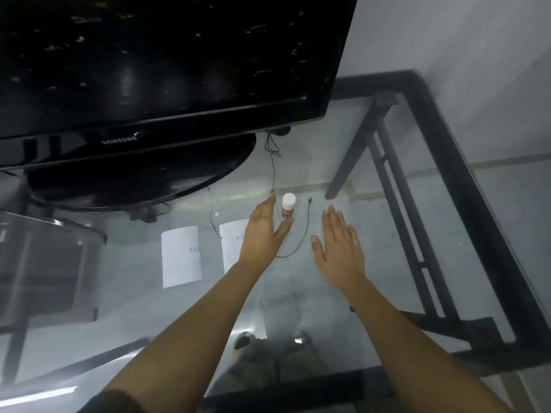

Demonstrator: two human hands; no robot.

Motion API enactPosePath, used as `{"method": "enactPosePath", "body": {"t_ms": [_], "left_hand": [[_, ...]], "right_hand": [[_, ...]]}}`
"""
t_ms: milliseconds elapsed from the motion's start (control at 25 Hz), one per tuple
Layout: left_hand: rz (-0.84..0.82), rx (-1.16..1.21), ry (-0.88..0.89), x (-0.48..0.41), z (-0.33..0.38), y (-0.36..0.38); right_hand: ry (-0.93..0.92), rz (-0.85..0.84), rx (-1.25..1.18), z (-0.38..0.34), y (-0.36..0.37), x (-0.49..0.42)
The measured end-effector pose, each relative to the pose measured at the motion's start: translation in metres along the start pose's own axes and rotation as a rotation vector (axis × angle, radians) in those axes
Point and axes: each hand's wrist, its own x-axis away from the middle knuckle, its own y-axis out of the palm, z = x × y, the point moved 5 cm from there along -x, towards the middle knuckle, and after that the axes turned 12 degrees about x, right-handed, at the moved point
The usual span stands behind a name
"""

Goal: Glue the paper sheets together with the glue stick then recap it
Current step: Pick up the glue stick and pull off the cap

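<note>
A red glue stick with a white cap stands upright on the glass table. My left hand is spread open around its left side, fingertips level with the cap and thumb just below its base, holding nothing. My right hand lies flat and open to the right of the stick, palm down, apart from it. Two white paper sheets rest on the glass: one lies fully visible at left, the other is partly hidden under my left hand and wrist.
A black Samsung monitor on a wide round base fills the back left. A thin black cable curls between my hands. The table's black metal frame runs along the right and front edges.
</note>
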Motion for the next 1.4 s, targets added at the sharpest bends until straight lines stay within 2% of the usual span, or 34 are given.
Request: {"method": "enactPosePath", "body": {"t_ms": [80,160,280,400,520,640,760,880,1080,1160,1240,1320,1400], "left_hand": [[0.068,0.051,0.049,-0.007,0.008,-0.001],[0.09,0.093,0.046,-0.012,0.012,0.0],[0.072,0.18,0.024,-0.011,0.009,0.003],[0.012,0.17,0.023,-0.004,0.013,-0.001],[-0.052,0.152,0.039,0.007,0.018,-0.007],[-0.047,0.232,0.01,0.015,0.019,-0.018],[-0.002,0.225,0.068,0.019,0.026,-0.023],[0.006,0.185,0.128,0.018,0.034,-0.023],[-0.018,0.132,0.157,0.018,0.034,-0.028],[0.003,0.129,0.119,0.02,0.025,-0.036],[0.053,0.128,0.072,0.025,0.013,-0.046],[0.08,0.134,0.05,0.03,0.007,-0.052],[0.076,0.137,0.062,0.033,0.008,-0.054]], "right_hand": [[0.018,0.062,0.042,0.0,-0.005,0.0],[0.015,0.052,0.077,-0.001,-0.004,0.002],[-0.002,0.046,0.076,0.0,-0.003,0.0],[0.0,0.008,0.04,-0.001,-0.004,0.0],[0.012,-0.006,-0.148,0.002,-0.017,-0.004],[0.153,0.068,-0.538,0.014,-0.054,-0.018],[0.161,-0.028,-0.868,0.006,-0.087,-0.029],[0.078,-0.091,-0.936,-0.011,-0.099,-0.03],[0.123,-0.089,-1.054,-0.012,-0.095,-0.035],[0.204,0.008,-1.068,-0.004,-0.096,-0.04],[0.224,0.122,-0.958,0.001,-0.095,-0.044],[0.115,0.132,-0.789,-0.007,-0.087,-0.046],[0.026,0.072,-0.646,-0.018,-0.07,-0.046]]}}
